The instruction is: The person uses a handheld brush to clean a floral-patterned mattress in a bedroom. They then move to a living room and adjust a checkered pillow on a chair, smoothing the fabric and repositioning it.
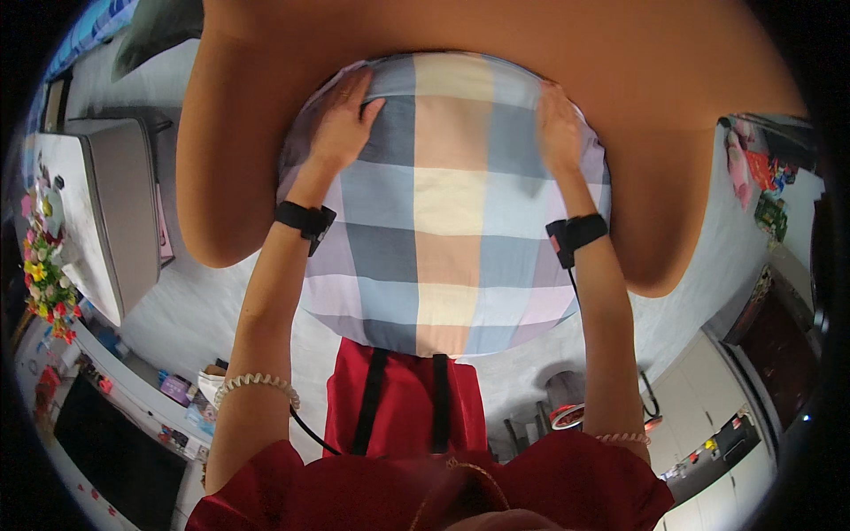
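A large plaid cushion [448, 206], checked in grey, blue, yellow, peach and lilac, lies in front of me. It sits between the two arms of a smooth orange-brown armchair or sofa [478, 23]. My left hand [342, 123] lies flat on its far left part, thumb spread away from the fingers, the fingertips reaching its edge. Against the far right edge rests my right hand [559, 126], blurred, fingers pointing away from me. Whether those fingers grip the fabric is hard to see. Each wrist wears a black strap with a small device.
A grey-sided table [126, 199] with a pale top stands left, near colourful flowers [46, 285]. A television [119, 438] is at lower left. Pale cabinets [704, 391] stand at lower right, and a wooden stool [564, 391] stands behind my right arm. Pale floor [219, 318] surrounds the seat.
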`<action>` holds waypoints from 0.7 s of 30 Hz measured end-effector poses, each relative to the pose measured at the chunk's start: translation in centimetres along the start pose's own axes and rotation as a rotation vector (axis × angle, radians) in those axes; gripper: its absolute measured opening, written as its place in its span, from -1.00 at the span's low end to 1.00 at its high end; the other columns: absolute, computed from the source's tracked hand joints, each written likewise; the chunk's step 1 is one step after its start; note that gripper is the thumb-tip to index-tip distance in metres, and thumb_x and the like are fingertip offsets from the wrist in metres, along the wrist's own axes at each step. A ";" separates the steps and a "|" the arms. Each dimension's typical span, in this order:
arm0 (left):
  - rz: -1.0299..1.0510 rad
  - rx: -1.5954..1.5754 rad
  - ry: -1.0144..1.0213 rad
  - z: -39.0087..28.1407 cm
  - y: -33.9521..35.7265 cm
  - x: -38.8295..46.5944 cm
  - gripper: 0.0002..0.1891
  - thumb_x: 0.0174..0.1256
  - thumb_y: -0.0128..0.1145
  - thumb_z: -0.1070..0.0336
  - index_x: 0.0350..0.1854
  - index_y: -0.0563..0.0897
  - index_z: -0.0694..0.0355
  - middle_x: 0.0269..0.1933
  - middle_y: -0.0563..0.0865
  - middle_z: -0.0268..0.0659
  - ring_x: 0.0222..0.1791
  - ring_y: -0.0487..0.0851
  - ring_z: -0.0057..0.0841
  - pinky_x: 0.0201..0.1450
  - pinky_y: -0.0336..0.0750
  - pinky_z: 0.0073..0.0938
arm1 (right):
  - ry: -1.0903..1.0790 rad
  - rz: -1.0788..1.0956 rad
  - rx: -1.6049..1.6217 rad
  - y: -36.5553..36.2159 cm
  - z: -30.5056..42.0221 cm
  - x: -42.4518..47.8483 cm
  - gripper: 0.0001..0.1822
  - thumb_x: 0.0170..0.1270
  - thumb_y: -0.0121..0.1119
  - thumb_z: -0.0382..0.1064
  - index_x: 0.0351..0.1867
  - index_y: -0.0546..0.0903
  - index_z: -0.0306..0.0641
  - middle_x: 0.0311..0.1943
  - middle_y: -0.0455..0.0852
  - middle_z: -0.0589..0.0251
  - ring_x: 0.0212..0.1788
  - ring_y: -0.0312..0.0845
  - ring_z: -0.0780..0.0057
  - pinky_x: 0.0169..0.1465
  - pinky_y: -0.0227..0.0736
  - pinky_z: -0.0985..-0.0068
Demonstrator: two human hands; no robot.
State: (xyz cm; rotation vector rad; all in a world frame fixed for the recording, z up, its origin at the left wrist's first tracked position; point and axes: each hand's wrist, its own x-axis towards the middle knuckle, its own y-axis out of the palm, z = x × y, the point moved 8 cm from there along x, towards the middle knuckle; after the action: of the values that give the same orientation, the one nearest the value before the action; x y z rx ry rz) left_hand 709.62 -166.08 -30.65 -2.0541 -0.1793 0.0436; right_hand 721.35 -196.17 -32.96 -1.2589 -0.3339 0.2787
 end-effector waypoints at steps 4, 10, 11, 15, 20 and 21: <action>0.287 -0.276 -0.384 4.0 0.2 0.3 -0.32 0.22 -0.22 -0.29 0.23 0.33 0.13 0.25 0.36 -0.18 0.24 0.31 -0.23 0.29 0.13 -0.36 | -0.244 0.023 0.137 -0.1 11.5 2.6 -0.57 0.33 -0.29 -0.03 0.02 0.50 -0.18 0.01 0.54 0.12 0.10 0.39 0.17 0.23 0.14 0.27; 0.085 -0.290 -0.359 7.1 3.2 2.2 -0.42 0.32 -0.37 -0.17 0.06 0.49 0.18 0.13 0.47 -0.09 0.19 0.35 -0.15 0.23 0.20 -0.35 | 0.036 0.423 -0.048 7.0 12.2 7.3 -0.44 0.27 -0.37 0.11 -0.03 0.55 -0.21 0.04 0.50 0.02 0.13 0.37 0.14 0.24 0.12 0.25; 0.089 -0.293 -0.385 8.1 4.2 2.4 -0.43 0.33 -0.38 -0.16 0.06 0.49 0.18 0.12 0.48 -0.08 0.17 0.36 -0.14 0.22 0.21 -0.33 | 0.084 0.447 -0.082 7.6 11.9 7.6 -0.41 0.26 -0.38 0.13 -0.03 0.56 -0.21 0.05 0.49 0.01 0.13 0.36 0.13 0.24 0.12 0.25; 0.093 -0.216 -0.430 7.0 2.9 1.1 -0.46 0.35 -0.40 -0.10 0.06 0.50 0.17 0.10 0.49 -0.03 0.11 0.43 -0.13 0.19 0.26 -0.29 | 0.147 0.526 -0.093 7.8 12.0 7.5 -0.40 0.25 -0.40 0.12 0.02 0.51 -0.24 0.10 0.44 0.00 0.17 0.31 0.11 0.26 0.09 0.26; -0.095 -0.180 -0.390 5.2 -1.0 -6.6 -0.53 0.36 -0.26 0.01 0.18 0.39 0.19 0.18 0.42 -0.06 0.19 0.36 -0.17 0.24 0.20 -0.30 | -0.132 0.270 -0.082 7.2 12.8 5.5 -0.51 0.31 -0.36 0.00 0.08 0.46 -0.19 0.13 0.44 0.11 0.24 0.23 0.22 0.30 0.00 0.28; -0.211 -0.174 -0.364 5.7 -1.8 -8.4 -0.53 0.36 -0.23 0.02 0.19 0.37 0.20 0.18 0.41 -0.06 0.19 0.36 -0.17 0.24 0.20 -0.30 | -0.281 0.142 -0.042 6.9 14.2 4.5 -0.53 0.32 -0.33 -0.02 0.09 0.46 -0.15 0.13 0.45 0.13 0.24 0.23 0.24 0.30 -0.01 0.28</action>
State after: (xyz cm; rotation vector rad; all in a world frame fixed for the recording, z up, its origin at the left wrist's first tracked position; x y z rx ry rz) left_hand 700.54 -161.49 -32.11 -2.1741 -0.6433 0.2805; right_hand 719.70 -179.98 -35.31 -1.2885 -0.4931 0.5752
